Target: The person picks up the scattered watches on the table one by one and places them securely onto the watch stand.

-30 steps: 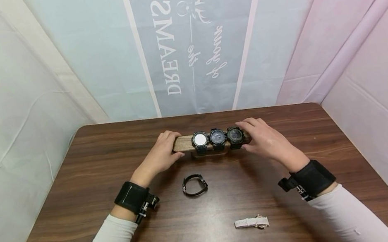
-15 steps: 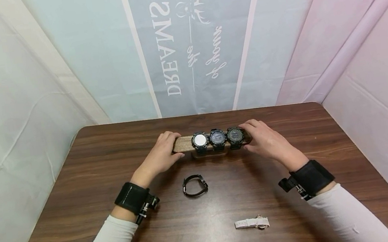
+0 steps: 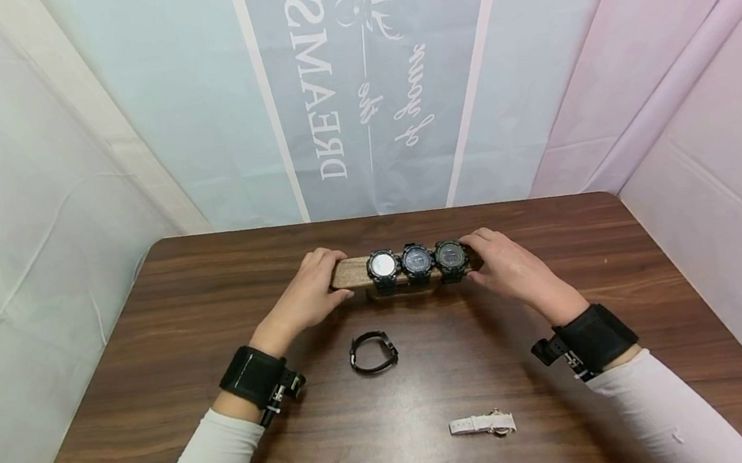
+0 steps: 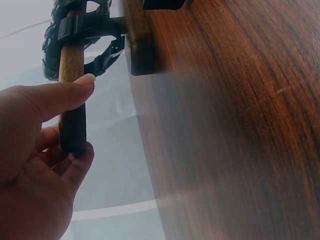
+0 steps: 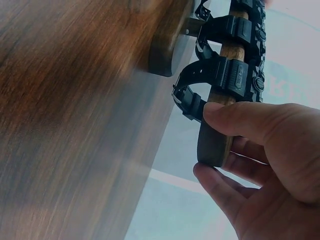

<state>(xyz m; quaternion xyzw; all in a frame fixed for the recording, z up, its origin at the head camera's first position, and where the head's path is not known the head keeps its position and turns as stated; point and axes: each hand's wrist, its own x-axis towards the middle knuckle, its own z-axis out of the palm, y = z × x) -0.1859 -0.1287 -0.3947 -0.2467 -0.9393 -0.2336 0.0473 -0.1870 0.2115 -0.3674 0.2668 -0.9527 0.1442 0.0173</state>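
In the head view, a wooden watch stand (image 3: pixel 351 273) stands near the table's back edge with three black watches strapped round its bar: left watch (image 3: pixel 383 266), middle watch (image 3: pixel 416 261) and right watch (image 3: pixel 450 256). My left hand (image 3: pixel 304 293) grips the bar's left end, thumb on the near side and fingers curled beyond. The right end is gripped by my right hand (image 3: pixel 512 268), close beside the right watch. Both wrist views show the bar raised above the stand's wooden base (image 4: pixel 141 50), and each thumb pressing the bar (image 5: pixel 215 142).
A black-strapped watch (image 3: pixel 391 350) lies looped in front of the stand. Nearer me and to the right is a watch with a white strap (image 3: pixel 472 425). Behind the brown wooden table (image 3: pixel 155 424) hangs a printed cloth (image 3: pixel 378 182), with pale cloth walls at both sides.
My right hand has shifted slightly right along the bar, away from the right watch, to the bar's end. The left hand keeps its grip. Stand and loose watches stay put.
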